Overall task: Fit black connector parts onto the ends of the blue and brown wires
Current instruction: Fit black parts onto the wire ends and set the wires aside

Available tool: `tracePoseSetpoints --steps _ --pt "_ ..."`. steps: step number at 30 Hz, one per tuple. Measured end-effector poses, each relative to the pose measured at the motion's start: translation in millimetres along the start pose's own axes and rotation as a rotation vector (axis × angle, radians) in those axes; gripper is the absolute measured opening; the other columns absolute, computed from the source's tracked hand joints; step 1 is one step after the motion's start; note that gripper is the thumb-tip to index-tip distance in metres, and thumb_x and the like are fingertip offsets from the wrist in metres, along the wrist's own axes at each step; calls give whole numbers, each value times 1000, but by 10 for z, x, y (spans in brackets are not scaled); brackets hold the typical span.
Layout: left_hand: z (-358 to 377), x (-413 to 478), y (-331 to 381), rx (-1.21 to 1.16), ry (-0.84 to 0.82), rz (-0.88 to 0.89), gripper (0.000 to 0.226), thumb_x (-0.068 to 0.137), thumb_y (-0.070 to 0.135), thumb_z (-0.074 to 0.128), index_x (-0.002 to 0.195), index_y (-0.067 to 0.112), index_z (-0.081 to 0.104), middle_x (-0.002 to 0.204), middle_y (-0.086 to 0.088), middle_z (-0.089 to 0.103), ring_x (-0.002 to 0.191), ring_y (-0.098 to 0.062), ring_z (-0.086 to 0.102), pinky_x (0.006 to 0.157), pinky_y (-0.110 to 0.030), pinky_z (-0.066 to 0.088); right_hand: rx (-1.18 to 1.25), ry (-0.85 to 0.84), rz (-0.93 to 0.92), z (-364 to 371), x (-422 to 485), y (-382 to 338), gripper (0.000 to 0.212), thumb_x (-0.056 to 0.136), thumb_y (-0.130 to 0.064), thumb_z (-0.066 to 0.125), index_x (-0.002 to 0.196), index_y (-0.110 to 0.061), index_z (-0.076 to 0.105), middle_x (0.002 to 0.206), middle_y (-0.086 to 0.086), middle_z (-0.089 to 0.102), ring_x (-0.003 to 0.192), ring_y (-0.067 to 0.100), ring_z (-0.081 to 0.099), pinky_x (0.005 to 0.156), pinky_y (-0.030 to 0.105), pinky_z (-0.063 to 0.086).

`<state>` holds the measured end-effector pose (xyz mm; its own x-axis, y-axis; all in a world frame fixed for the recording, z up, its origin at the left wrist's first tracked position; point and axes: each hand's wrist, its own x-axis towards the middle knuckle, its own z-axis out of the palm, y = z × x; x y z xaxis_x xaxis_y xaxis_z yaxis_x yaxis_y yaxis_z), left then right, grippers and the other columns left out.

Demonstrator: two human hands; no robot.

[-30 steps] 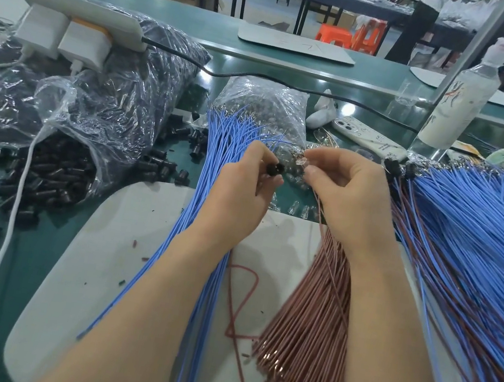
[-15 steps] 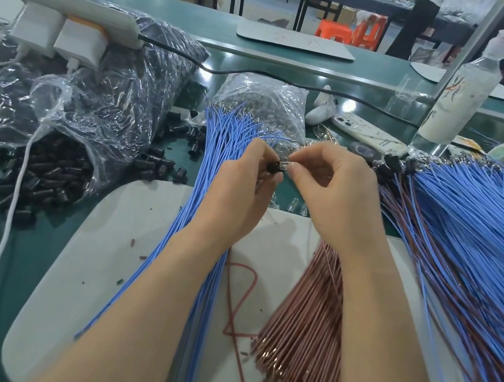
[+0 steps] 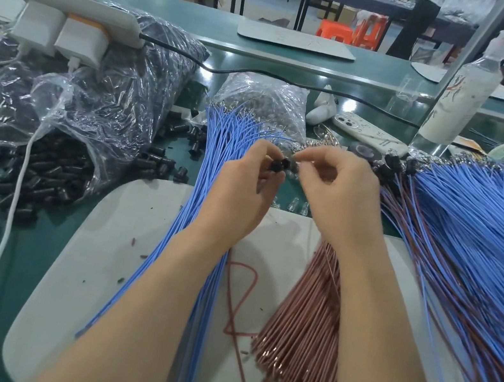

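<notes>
The left grip pinches a short black plastic cylindrical connector part; the right grip pinches a thin wire tip right beside its open end.

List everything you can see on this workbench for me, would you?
black connector part: one, black, pinched in left fingertips
loose connector parts: many, black, spilling from clear bag, left
blue wires: one bundle, blue, centre, under left hand
brown wires: one bundle, copper-brown, under right forearm
mixed wire pile: one, blue and brown, right
power strip: one, white, atop left bag
phone: one, white case, behind hands
bottle: one, clear, right rear
work mat: one, pale grey, under wires
left hand: one, pinches connector part
right hand: one, pinches wire end
</notes>
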<state>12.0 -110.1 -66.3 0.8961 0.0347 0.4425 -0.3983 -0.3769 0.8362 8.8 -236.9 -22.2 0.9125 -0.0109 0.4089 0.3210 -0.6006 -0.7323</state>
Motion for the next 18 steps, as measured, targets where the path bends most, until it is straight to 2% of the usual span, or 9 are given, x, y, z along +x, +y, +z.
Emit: tracePoseSetpoints --steps 2,5,8,12,15,18 --pt "-3 -2 -1 13 -10 16 19 90 5 55 96 22 48 85 6 67 77 -4 65 68 -8 46 -53 -64 -5 67 -14 -12 15 82 -19 70 96 -22 72 92 2 67 78 6 62 80 18 50" --pt "7 -2 -4 50 -14 9 21 88 5 55 96 23 47 87 5 67 76 -10 66 67 -18 50 -93 -46 -28 134 -21 -15 20 80 -18 72 100 -18 72 95 7 63 86 19 61 87 34 50" --pt "5 3 -24 198 38 -10 14 90 12 55 99 22 56 85 10 65 70 -8 62 69 -30 53 -88 -13 -49 157 -28 -17 17 80 -17 72 97 -17 72 92 8 62 83 21 61 84 37 51" --pt "-18 15 -28 287 66 -39 15 90 16 55 98 16 68 82 -2 70 73 -21 64 71 -39 53 -72 -8 -67 168 -38 -35 16 78 -18 75 93 -18 71 89 6 61 80 20 61 83 37 51" --pt "-9 10 10 279 46 -30 13 88 12 54 91 15 67 70 -1 66 66 -19 61 65 -34 50 -60 -7 -74 169 -42 -41 15 78 -19 76 92 -18 71 88 5 62 80 18 61 82 36 51" --pt "-10 12 17 298 69 -20 19 86 8 52 72 21 55 54 8 49 51 -9 44 52 -27 36 -53 -27 -68 164 -47 -47 17 78 -22 76 93 -17 71 88 4 63 80 17 60 82 35 51"
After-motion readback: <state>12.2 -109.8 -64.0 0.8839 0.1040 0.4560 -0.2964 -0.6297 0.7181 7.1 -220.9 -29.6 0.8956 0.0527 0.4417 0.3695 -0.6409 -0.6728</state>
